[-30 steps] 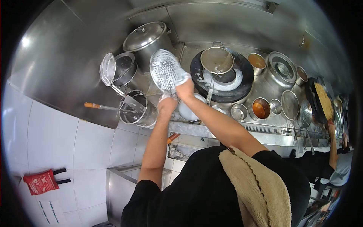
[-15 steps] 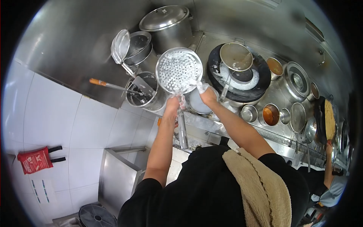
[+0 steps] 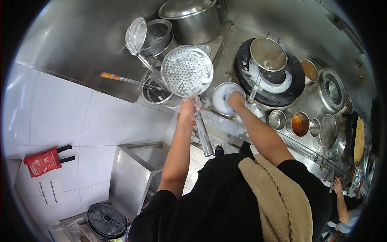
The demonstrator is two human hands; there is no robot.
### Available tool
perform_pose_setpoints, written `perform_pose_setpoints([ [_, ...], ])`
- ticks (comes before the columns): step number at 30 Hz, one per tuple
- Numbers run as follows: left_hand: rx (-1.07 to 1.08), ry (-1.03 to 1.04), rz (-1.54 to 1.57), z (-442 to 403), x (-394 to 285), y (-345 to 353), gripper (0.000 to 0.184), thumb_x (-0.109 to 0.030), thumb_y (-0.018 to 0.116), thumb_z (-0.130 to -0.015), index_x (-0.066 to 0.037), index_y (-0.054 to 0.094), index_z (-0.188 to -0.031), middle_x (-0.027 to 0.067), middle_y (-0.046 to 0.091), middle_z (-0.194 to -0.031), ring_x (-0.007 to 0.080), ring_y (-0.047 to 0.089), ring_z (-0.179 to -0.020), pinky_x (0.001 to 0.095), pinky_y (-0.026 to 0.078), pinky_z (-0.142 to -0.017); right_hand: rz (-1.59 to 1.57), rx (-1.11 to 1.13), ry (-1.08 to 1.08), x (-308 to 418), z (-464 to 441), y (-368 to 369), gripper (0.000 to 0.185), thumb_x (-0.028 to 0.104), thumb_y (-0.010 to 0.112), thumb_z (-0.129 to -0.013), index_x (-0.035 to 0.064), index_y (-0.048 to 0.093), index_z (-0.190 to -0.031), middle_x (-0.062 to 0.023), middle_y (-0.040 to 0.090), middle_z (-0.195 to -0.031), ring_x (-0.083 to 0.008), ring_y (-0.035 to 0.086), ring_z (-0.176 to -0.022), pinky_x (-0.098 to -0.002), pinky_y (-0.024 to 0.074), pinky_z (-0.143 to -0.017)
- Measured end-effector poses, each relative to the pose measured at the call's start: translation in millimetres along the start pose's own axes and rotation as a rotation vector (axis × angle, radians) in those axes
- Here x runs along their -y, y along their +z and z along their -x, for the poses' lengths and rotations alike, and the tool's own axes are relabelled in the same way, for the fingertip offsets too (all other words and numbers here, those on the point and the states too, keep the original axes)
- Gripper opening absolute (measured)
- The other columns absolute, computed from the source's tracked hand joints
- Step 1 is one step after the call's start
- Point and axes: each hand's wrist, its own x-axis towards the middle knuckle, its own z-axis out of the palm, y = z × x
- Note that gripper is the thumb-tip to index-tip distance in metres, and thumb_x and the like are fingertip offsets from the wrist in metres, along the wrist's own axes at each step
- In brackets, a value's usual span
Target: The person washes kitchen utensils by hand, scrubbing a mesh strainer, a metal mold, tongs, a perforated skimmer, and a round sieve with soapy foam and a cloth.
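My left hand (image 3: 188, 109) is closed round the neck of a perforated skimmer (image 3: 188, 69), where a pale clump touches my fingers. White foam covers the skimmer's round face, and its metal handle (image 3: 204, 135) slants down toward my body. To the right of it, my right hand (image 3: 236, 99) dips into a metal bowl (image 3: 218, 109) of cloudy white liquid. Its fingers are under the surface, so what they hold, if anything, is hidden. Behind the skimmer stands a metal pot (image 3: 155, 96) with tools in it.
A wok (image 3: 296, 90) with white foam carries a fine strainer (image 3: 268, 54) at right. A lidded stockpot (image 3: 197, 24) stands behind. Sauce containers (image 3: 300, 123) line the counter. At far right a co-worker's hand (image 3: 337, 184) is near a flat pan (image 3: 358, 141).
My right hand has left the skimmer's rim and gone down into the bowl. My left hand keeps its hold on the skimmer. The whole view has shifted, and the co-worker's hand is lower.
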Motion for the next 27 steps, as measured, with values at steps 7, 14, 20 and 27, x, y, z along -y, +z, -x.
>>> perform_pose_setpoints([
  [7,-0.026,-0.010,-0.048,-1.1,8.1,17.9,0.014,-0.008,0.038,-0.100,-0.005,0.052,-0.098,0.0029,0.048,-0.073,0.0108,0.040,-0.053,0.0277,0.036,-0.043,-0.584,-0.408,-0.466,135.4,69.8,-134.0,0.033,0.022,0.064,-0.092,0.0045,0.060,-0.120,-0.0241,0.068,-0.108,-0.0405,0.068,-0.097,-0.0434,0.0530,-0.086],
  [14,-0.013,-0.013,-0.033,9.5,-2.2,30.0,0.014,-0.010,0.043,-0.101,-0.006,0.055,-0.096,0.0016,0.048,-0.070,0.0110,0.043,-0.051,0.0290,0.034,-0.042,0.028,-0.304,-0.760,120.2,39.6,-133.4,0.033,0.022,0.067,-0.087,0.0109,0.068,-0.118,-0.0156,0.065,-0.120,-0.0355,0.058,-0.113,-0.0494,0.0435,-0.103],
  [20,0.170,-0.127,-0.152,11.0,17.3,19.2,0.017,-0.003,0.040,-0.094,-0.005,0.056,-0.098,0.0001,0.047,-0.069,0.0111,0.042,-0.050,0.0274,0.034,-0.041,0.073,-0.658,-0.711,152.1,-2.0,-212.8,0.024,0.010,0.063,-0.088,0.0097,0.068,-0.112,-0.0135,0.060,-0.115,-0.0365,0.058,-0.108,-0.0439,0.0495,-0.097],
  [27,0.088,-0.065,-0.254,25.6,-1.1,41.7,0.016,-0.008,0.046,-0.096,-0.002,0.059,-0.105,0.0006,0.048,-0.069,0.0105,0.041,-0.050,0.0263,0.032,-0.039,-0.193,-0.195,-1.095,166.1,63.6,-160.9,0.029,0.010,0.067,-0.082,0.0118,0.070,-0.110,-0.0133,0.061,-0.118,-0.0323,0.061,-0.106,-0.0443,0.0521,-0.095],
])
